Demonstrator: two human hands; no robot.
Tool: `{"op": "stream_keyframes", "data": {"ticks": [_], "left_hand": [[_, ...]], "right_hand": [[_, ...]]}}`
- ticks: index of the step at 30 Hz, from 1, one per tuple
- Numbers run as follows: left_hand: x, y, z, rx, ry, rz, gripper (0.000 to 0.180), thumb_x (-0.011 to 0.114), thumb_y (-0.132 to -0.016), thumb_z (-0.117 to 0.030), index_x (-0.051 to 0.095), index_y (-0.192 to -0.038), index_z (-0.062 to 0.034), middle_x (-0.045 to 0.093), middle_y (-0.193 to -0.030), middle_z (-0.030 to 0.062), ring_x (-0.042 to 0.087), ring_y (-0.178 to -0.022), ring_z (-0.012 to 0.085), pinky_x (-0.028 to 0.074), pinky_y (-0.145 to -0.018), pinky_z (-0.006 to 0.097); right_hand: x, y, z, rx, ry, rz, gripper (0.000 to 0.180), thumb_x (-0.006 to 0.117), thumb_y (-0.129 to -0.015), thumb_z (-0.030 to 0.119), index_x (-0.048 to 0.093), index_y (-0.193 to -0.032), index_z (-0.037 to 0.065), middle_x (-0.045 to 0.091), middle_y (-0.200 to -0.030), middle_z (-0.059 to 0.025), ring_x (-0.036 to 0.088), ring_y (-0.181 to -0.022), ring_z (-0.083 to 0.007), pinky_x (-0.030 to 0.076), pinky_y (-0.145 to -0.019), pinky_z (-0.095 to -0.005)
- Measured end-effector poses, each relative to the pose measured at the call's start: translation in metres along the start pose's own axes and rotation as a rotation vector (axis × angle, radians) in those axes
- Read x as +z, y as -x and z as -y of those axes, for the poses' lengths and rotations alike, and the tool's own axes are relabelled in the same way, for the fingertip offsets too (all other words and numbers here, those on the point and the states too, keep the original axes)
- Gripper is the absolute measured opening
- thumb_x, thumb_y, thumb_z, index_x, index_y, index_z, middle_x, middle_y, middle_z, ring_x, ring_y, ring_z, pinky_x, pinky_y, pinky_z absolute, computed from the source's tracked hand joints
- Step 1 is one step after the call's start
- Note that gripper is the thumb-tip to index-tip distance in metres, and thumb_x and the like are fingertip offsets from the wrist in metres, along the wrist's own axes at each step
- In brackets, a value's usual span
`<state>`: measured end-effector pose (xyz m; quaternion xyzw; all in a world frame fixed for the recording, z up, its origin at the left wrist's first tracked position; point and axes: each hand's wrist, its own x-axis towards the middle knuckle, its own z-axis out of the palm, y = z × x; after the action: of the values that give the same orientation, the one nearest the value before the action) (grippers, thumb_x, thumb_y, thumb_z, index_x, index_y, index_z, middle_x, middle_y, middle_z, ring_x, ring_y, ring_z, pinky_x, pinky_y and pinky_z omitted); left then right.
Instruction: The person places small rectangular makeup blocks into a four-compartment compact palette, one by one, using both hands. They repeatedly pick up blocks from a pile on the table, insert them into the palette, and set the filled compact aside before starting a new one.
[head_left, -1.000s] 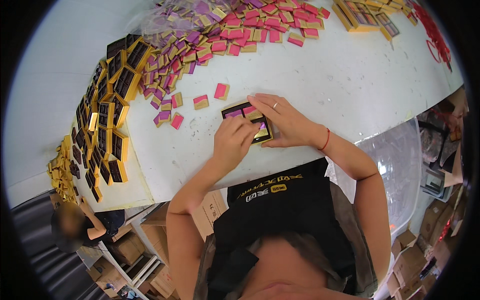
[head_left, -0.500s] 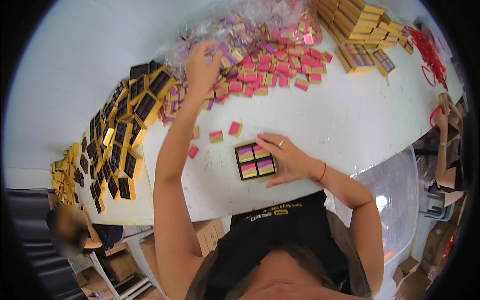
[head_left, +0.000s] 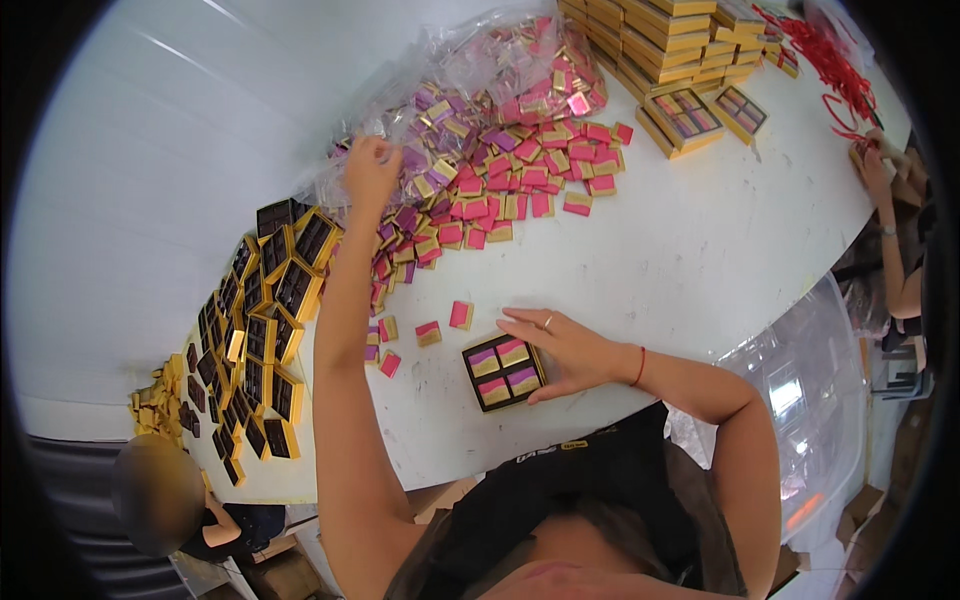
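My right hand [head_left: 575,352] holds the right side of a small square box [head_left: 472,366] with a gold edge and dark compartments. Its fingers and thumb spread along the rim. Pink-and-gold and purple-and-gold wrapped pieces [head_left: 495,388] fill the compartments. Farther off to the left, my left hand [head_left: 372,172] has its fingers curled together on the clear plastic bag [head_left: 395,122], over the wrapped pieces. A few loose pink-and-gold pieces [head_left: 461,314] lie on the table left of the box.
A broad heap of pink and purple wrapped pieces [head_left: 480,190] spreads from the bag across the white table [head_left: 640,260]. Dark-lined boxes [head_left: 255,345] are piled at left. Filled gold boxes [head_left: 660,50] stand stacked at back right, near red ribbons [head_left: 825,60]. Another person's hands [head_left: 872,170] work at far right.
My left hand has moved from the purple pieces onto the clear plastic, its fingers now drawn together. The right hand keeps its hold on the box. The whole view has shifted a little.
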<state>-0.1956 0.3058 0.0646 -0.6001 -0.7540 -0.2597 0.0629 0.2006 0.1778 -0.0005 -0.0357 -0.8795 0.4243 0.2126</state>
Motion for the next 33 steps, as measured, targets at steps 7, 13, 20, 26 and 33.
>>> {"op": "stream_keyframes", "data": {"ticks": [7,13,20,26,33], "left_hand": [[-0.095,0.154,-0.089,-0.246,0.976,0.535,0.038,0.065,-0.094,-0.018,0.06,-0.129,-0.0047,0.066,-0.082,0.002,0.062,-0.071,0.0094,0.049,-0.067,0.024],[-0.075,0.268,-0.104,-0.202,0.925,0.702,0.037,0.062,-0.098,-0.017,0.059,-0.132,-0.0042,0.063,-0.109,0.0062,0.059,-0.1,0.0166,0.047,-0.086,0.031],[-0.061,0.326,-0.1,-0.234,1.012,0.494,0.087,0.069,-0.09,-0.018,0.016,-0.158,-0.0052,0.028,-0.158,0.0186,0.025,-0.148,0.0345,0.02,-0.122,0.045],[-0.047,0.353,-0.101,0.012,0.558,0.427,0.124,0.091,-0.067,-0.028,0.01,-0.157,-0.0003,0.018,-0.161,0.026,0.019,-0.15,0.0404,0.021,-0.121,0.05],[-0.061,0.332,-0.105,0.018,0.252,0.585,0.132,0.094,-0.058,-0.035,0.013,-0.155,0.004,0.026,-0.159,0.0253,0.027,-0.148,0.0412,0.022,-0.121,0.05]], "right_hand": [[-0.015,-0.002,0.007,-0.111,0.265,-0.429,0.117,0.091,-0.063,0.048,0.03,-0.156,0.011,0.025,-0.16,-0.0235,0.026,-0.146,-0.0416,0.026,-0.115,-0.0512],[0.01,-0.012,0.044,-0.068,0.173,-0.025,0.105,0.091,-0.062,0.037,0.039,-0.151,0.018,0.021,-0.161,-0.0238,0.033,-0.141,-0.0422,0.028,-0.111,-0.0541],[0.019,-0.02,0.024,-0.051,0.28,0.103,0.081,0.085,-0.064,0.029,0.056,-0.139,0.02,0.036,-0.153,-0.0162,0.039,-0.134,-0.0389,0.032,-0.108,-0.0503],[0.014,-0.021,0.026,-0.013,0.332,0.225,0.083,0.083,-0.067,0.032,0.052,-0.143,0.021,0.033,-0.155,-0.0164,0.036,-0.137,-0.0401,0.033,-0.109,-0.0532],[0.025,-0.014,0.022,-0.125,0.307,0.161,0.09,0.081,-0.072,0.035,0.04,-0.151,0.024,0.029,-0.159,-0.0158,0.03,-0.143,-0.0412,0.033,-0.106,-0.057]]}}
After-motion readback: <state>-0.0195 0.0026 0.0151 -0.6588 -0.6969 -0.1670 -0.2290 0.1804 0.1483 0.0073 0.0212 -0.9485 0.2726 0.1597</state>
